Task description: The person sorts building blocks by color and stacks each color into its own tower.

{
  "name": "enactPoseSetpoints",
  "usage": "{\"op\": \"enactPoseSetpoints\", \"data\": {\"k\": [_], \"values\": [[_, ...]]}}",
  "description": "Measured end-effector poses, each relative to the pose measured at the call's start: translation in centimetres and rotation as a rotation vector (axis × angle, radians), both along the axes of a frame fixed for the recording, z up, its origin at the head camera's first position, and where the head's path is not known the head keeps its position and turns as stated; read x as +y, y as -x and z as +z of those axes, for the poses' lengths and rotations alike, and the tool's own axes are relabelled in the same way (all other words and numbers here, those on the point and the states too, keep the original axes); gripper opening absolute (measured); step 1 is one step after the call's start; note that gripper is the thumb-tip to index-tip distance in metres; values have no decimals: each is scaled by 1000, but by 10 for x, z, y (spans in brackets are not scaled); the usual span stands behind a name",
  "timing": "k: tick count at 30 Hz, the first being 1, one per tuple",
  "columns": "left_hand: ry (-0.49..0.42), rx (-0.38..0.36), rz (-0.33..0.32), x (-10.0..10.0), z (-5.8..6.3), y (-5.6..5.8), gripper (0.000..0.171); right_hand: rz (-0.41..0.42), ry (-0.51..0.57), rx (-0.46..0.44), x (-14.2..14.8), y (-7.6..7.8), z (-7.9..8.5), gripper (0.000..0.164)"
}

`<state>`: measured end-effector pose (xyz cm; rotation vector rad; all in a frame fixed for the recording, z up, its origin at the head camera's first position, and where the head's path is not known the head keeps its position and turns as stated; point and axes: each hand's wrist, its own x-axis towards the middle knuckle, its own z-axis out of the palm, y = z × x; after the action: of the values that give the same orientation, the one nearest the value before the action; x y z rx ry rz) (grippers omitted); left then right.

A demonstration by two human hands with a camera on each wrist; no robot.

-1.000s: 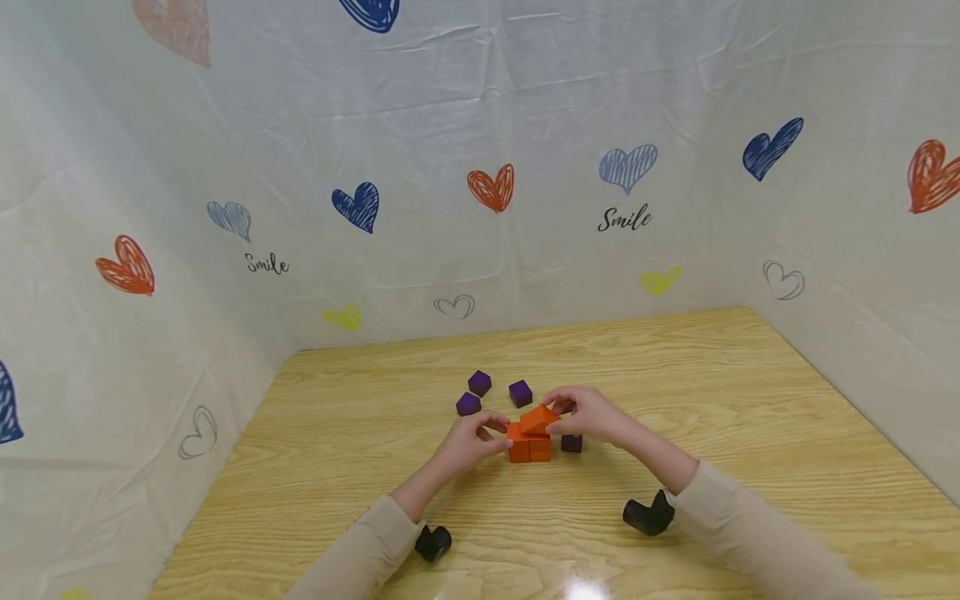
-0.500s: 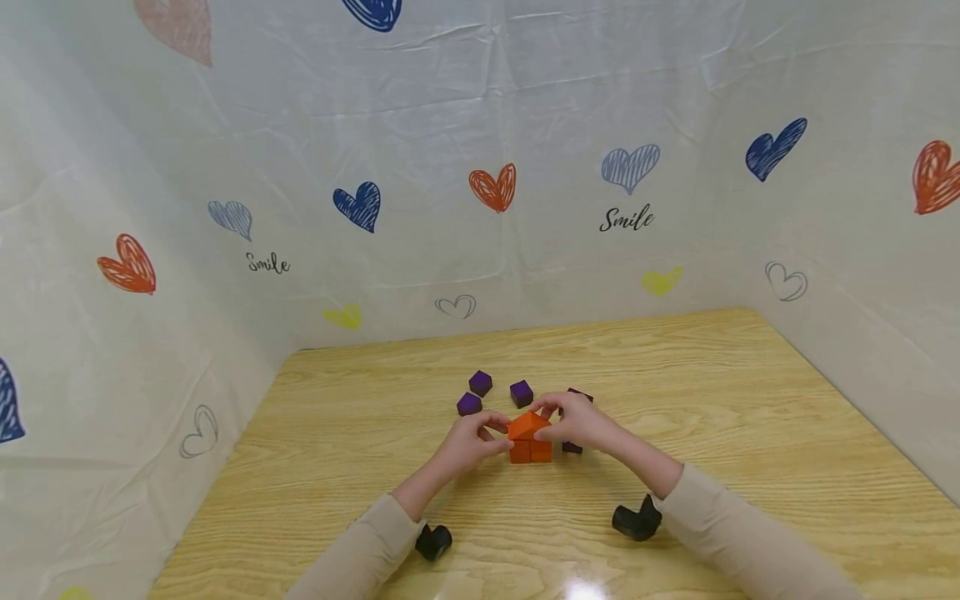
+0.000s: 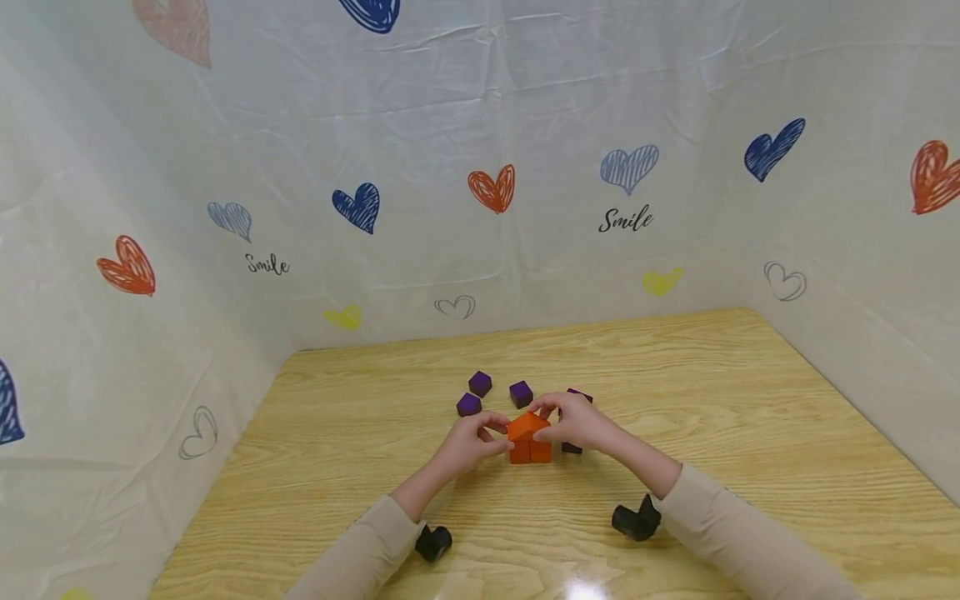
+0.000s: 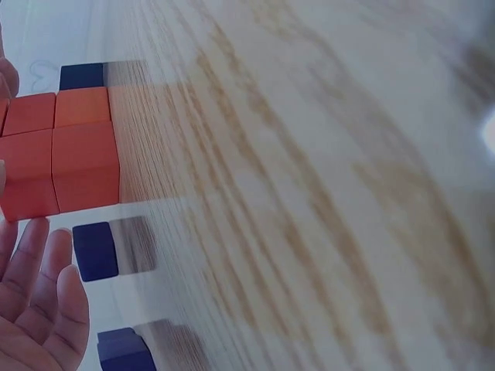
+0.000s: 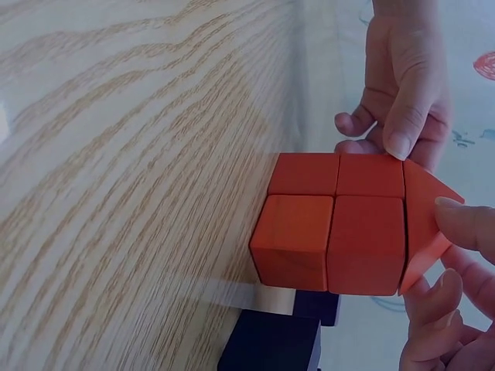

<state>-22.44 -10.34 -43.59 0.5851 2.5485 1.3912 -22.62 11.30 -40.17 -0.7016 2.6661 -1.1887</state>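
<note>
Orange cubes (image 3: 530,452) stand two by two in a small stack on the table. On top lies an orange triangular prism (image 3: 527,427), ridge upward like a roof. My right hand (image 3: 577,421) pinches this prism between thumb and fingers from the right, as the right wrist view shows. At the stack's left side, my left hand (image 3: 467,443) holds the upper left cube (image 5: 371,175), its thumb near the front edge. Its other fingers (image 4: 31,247) reach toward the back, their contact partly hidden. In the right wrist view the prism sits flush on the upper cubes.
Purple blocks (image 3: 480,383) lie scattered behind the stack. Another purple block (image 3: 572,447) is close to its right, partly covered by my right hand. The wooden table (image 3: 337,433) ends against a white sheet (image 3: 420,250) printed with hearts.
My right hand has moved left and carried the prism from a tilted position on the right to squarely atop the upper cubes. My left hand has stayed in place.
</note>
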Motion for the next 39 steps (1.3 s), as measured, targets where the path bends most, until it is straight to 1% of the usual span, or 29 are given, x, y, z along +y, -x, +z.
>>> {"op": "enactPoseSetpoints", "data": {"k": [12,21,24,30,39], "values": [[14,-5,3,1,1,0,31,2,-7,12,0,1,-2,31],[17,-22,4,1,5,-1,30,-3,-1,-1,-1,0,0,30],[12,-25,2,1,5,-1,31,-6,1,-10,-1,0,0,30],[14,-14,-8,0,3,-1,38,2,2,-3,0,0,0,30],[27,10,-10,1,3,0,33,5,4,2,0,0,-2,30]]}}
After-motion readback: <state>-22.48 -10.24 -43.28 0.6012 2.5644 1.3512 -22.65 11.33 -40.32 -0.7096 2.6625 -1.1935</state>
